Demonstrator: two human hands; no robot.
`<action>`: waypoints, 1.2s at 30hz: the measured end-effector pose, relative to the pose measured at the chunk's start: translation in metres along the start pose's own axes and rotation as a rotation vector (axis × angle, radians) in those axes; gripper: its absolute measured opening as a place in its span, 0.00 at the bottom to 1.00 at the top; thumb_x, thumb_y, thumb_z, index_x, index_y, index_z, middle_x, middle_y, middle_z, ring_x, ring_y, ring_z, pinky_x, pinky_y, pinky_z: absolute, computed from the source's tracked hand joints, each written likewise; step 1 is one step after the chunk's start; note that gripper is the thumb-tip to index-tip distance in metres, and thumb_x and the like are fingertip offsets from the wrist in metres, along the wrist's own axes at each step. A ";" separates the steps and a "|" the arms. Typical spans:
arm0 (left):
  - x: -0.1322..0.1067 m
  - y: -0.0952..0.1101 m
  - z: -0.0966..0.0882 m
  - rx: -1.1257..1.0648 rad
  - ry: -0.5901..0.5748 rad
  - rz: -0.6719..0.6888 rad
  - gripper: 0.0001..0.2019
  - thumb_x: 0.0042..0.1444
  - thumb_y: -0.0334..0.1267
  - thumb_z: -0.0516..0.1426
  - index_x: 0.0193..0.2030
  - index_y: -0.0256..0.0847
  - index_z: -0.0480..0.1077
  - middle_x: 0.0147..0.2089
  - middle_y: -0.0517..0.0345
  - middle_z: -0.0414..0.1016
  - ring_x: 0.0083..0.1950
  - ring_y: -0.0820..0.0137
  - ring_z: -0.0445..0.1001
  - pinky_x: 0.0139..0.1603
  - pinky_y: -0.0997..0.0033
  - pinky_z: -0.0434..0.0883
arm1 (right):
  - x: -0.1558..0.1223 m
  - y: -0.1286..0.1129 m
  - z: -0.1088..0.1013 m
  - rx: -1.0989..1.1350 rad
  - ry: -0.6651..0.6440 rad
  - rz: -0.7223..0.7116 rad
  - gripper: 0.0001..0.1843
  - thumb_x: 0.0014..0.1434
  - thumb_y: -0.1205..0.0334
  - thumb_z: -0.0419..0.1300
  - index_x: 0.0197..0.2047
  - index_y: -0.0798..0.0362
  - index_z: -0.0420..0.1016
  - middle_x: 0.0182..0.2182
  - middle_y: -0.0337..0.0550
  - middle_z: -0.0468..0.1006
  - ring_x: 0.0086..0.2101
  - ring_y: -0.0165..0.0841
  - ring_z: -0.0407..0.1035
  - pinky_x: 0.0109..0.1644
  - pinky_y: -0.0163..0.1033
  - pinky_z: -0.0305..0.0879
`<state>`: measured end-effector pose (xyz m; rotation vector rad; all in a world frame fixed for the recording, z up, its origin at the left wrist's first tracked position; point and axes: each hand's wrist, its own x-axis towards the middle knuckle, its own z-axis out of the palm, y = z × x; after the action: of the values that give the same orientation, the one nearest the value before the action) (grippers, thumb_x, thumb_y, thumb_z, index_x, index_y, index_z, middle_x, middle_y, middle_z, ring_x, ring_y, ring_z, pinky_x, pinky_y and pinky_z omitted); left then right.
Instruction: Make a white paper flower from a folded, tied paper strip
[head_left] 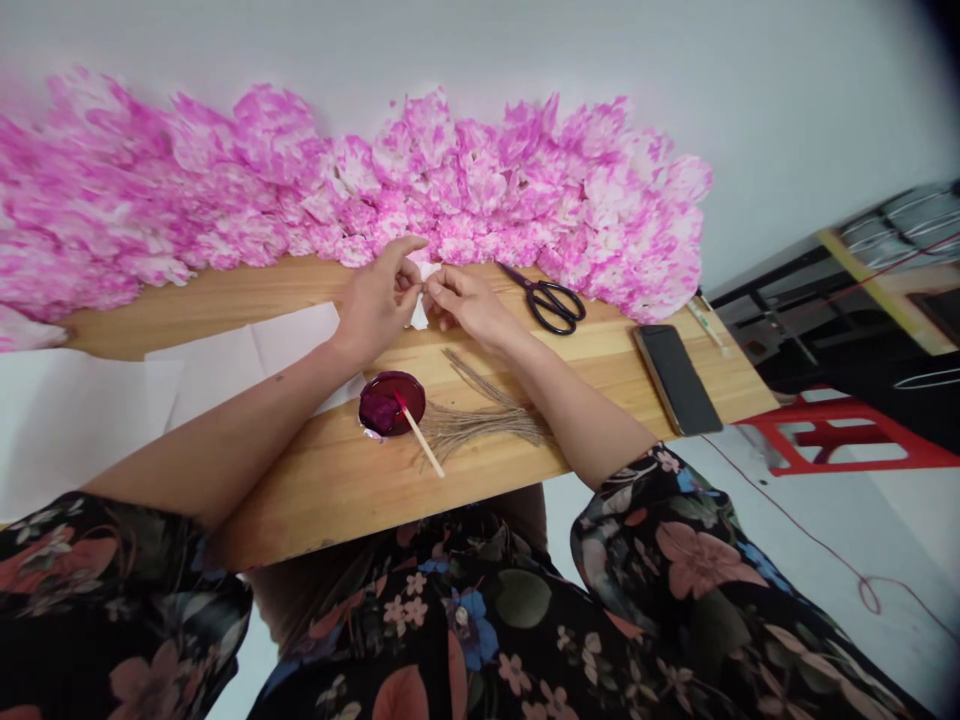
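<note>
Above the middle of the wooden table, my left hand and my right hand meet at a small piece of white paper. Thumb and fingers of each hand pinch it, and part of the paper is hidden behind them. Whether a strand of twine is also between the fingers, I cannot tell. Below my hands lies a bundle of brown twine strands, partly under my right forearm. A round dish of dark magenta dye sits beside it, with a wooden stick resting in it, its tip red.
Pink and white paper flowers line the table's back edge along the wall. White paper sheets lie at left. Black-handled scissors and a phone lie at right. Beyond the table stands a red plastic stool.
</note>
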<state>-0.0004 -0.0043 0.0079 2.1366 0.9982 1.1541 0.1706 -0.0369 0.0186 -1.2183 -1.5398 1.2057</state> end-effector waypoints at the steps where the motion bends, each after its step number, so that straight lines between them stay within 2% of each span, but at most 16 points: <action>1: 0.000 -0.001 0.000 0.017 0.006 0.001 0.20 0.59 0.31 0.58 0.58 0.43 0.68 0.37 0.62 0.76 0.37 0.71 0.74 0.42 0.70 0.70 | 0.001 0.001 0.000 0.051 -0.011 0.018 0.13 0.72 0.57 0.57 0.34 0.51 0.65 0.29 0.36 0.72 0.27 0.27 0.65 0.31 0.32 0.65; 5: 0.001 -0.007 -0.002 0.097 0.030 -0.017 0.04 0.60 0.37 0.59 0.42 0.42 0.72 0.36 0.57 0.76 0.40 0.67 0.74 0.42 0.67 0.70 | 0.003 0.002 -0.002 0.094 0.014 0.020 0.13 0.71 0.57 0.60 0.34 0.51 0.66 0.29 0.35 0.72 0.28 0.25 0.65 0.29 0.28 0.65; 8: 0.002 -0.007 -0.004 0.148 0.013 -0.012 0.06 0.61 0.41 0.60 0.36 0.42 0.73 0.35 0.55 0.76 0.41 0.64 0.74 0.44 0.65 0.70 | 0.003 0.003 -0.003 0.076 0.032 0.010 0.13 0.70 0.55 0.61 0.34 0.51 0.67 0.29 0.35 0.72 0.28 0.25 0.65 0.29 0.27 0.65; 16: 0.001 -0.001 -0.006 0.221 -0.035 -0.025 0.04 0.58 0.41 0.62 0.37 0.44 0.74 0.34 0.55 0.76 0.42 0.61 0.74 0.47 0.61 0.70 | 0.005 0.007 -0.004 0.042 0.055 -0.016 0.13 0.70 0.56 0.61 0.35 0.51 0.68 0.29 0.34 0.71 0.26 0.24 0.64 0.29 0.29 0.65; 21: 0.001 0.002 -0.007 0.336 -0.059 0.023 0.04 0.60 0.39 0.60 0.37 0.44 0.75 0.35 0.54 0.77 0.44 0.60 0.74 0.49 0.59 0.69 | 0.004 0.007 -0.003 0.026 0.066 -0.010 0.14 0.70 0.55 0.62 0.34 0.51 0.68 0.28 0.34 0.71 0.26 0.24 0.64 0.28 0.29 0.64; 27: 0.002 0.010 -0.009 0.455 -0.118 -0.023 0.08 0.63 0.39 0.57 0.38 0.42 0.76 0.38 0.49 0.79 0.47 0.56 0.75 0.50 0.57 0.67 | 0.003 0.007 -0.002 0.033 0.066 -0.014 0.13 0.69 0.57 0.62 0.33 0.52 0.69 0.28 0.34 0.72 0.25 0.24 0.64 0.29 0.29 0.65; 31: 0.003 0.014 -0.010 0.451 -0.141 -0.047 0.07 0.61 0.37 0.56 0.38 0.43 0.75 0.39 0.50 0.78 0.50 0.56 0.75 0.52 0.57 0.66 | 0.004 0.008 -0.003 0.060 0.088 -0.020 0.12 0.68 0.56 0.63 0.34 0.52 0.71 0.29 0.34 0.74 0.25 0.24 0.65 0.28 0.29 0.65; 36: 0.003 0.014 -0.011 0.470 -0.119 -0.043 0.06 0.58 0.37 0.56 0.39 0.45 0.74 0.37 0.53 0.79 0.46 0.59 0.76 0.49 0.60 0.68 | 0.005 0.009 -0.003 0.072 0.148 -0.011 0.15 0.66 0.54 0.66 0.32 0.52 0.69 0.26 0.34 0.73 0.25 0.24 0.64 0.27 0.29 0.64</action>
<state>-0.0039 -0.0093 0.0244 2.4906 1.3556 0.8161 0.1743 -0.0303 0.0102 -1.2224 -1.3817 1.1282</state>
